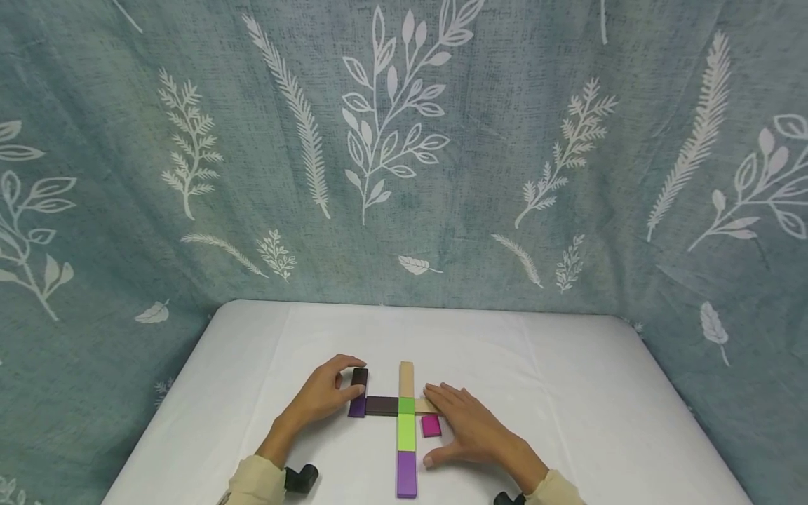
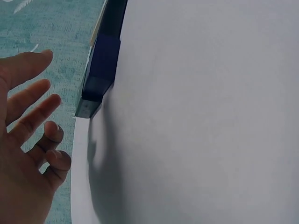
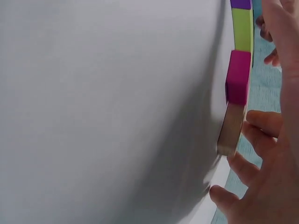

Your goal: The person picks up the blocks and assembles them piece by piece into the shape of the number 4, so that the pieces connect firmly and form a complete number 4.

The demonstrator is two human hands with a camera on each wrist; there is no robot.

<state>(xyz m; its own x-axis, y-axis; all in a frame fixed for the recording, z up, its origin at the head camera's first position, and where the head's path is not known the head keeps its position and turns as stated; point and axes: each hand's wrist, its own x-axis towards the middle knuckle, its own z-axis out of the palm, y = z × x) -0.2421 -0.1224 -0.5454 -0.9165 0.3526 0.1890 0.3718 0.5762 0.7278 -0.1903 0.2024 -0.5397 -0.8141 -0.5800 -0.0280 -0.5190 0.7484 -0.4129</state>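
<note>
My left hand (image 1: 318, 394) is at the left end of a cross-like layout of flat blocks. Its thumb overlaps a black block (image 1: 359, 376) in the head view, and its index finger reaches past that block's far end; contact is hard to tell. A dark purple piece (image 1: 357, 407) adjoins the black block. In the left wrist view the fingers (image 2: 35, 114) are spread. My right hand (image 1: 470, 428) lies palm down with spread fingers, its fingertips by a tan block (image 1: 424, 406) that they partly hide. A magenta square (image 1: 431, 426) sits just below that block.
The layout's middle column has another tan block (image 1: 407, 379), a green square (image 1: 407, 405), a lime block (image 1: 407, 431) and a purple block (image 1: 407, 474). A dark brown block (image 1: 381, 406) joins it from the left. The white table (image 1: 587, 393) meets a leaf-patterned curtain (image 1: 473, 210).
</note>
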